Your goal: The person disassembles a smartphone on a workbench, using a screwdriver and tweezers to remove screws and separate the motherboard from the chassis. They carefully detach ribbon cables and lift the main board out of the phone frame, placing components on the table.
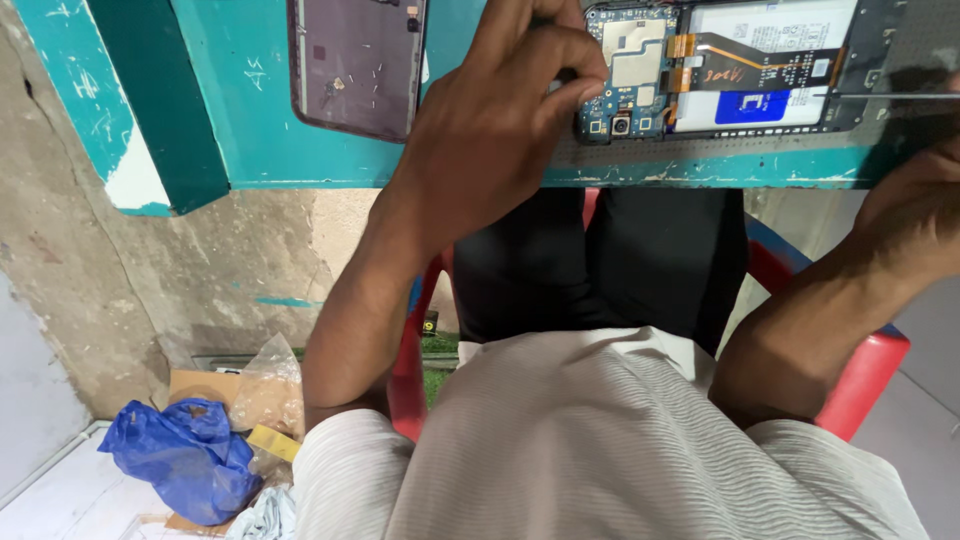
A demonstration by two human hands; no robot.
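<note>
An opened phone [720, 70] lies on a teal table [300, 160], its blue circuit board, white battery and orange flex cable exposed. My left hand [500, 110] rests on the phone's left end, fingers curled against the circuit board. My right hand [915, 200] is at the right edge, gripping a thin metal tool [890, 96] whose shaft lies across the phone's right side. A dark phone back cover [355, 65] lies on the table to the left, with tiny screws on it.
I sit on a red plastic chair [865, 385], black trousers under the table edge. On the floor at lower left lie a blue plastic bag [185, 455], a clear bag [265, 385] and cardboard. A rough concrete wall [150, 270] stands behind.
</note>
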